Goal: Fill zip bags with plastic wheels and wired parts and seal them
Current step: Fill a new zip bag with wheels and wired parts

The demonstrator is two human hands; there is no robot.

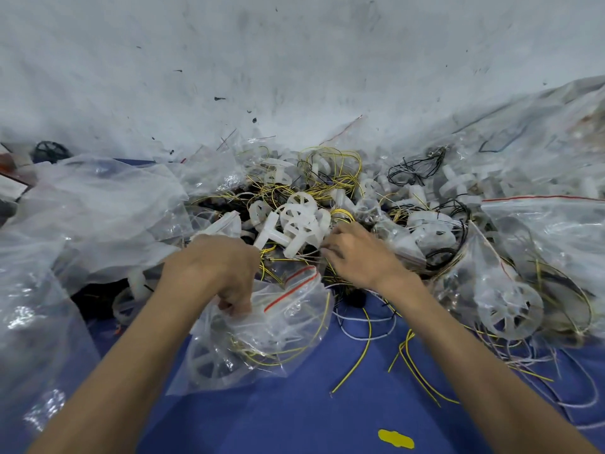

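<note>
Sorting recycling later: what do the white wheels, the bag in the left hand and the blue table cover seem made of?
Wheels: moulded plastic, milky, translucent, semi-matte. Bag: thin clear plastic film, glossy; it creases and glints, with a red zip strip. Table cover: matte blue, perhaps fabric or a mat; unclear.

zip bag [294,309] in left fingers [237,306] was clear, red-striped seal | wheels [299,221] just beyond them were milky white | wires [342,213] at right fingers [334,249] were yellow, some black | tabletop [311,414] nearer than fingers was blue
</note>
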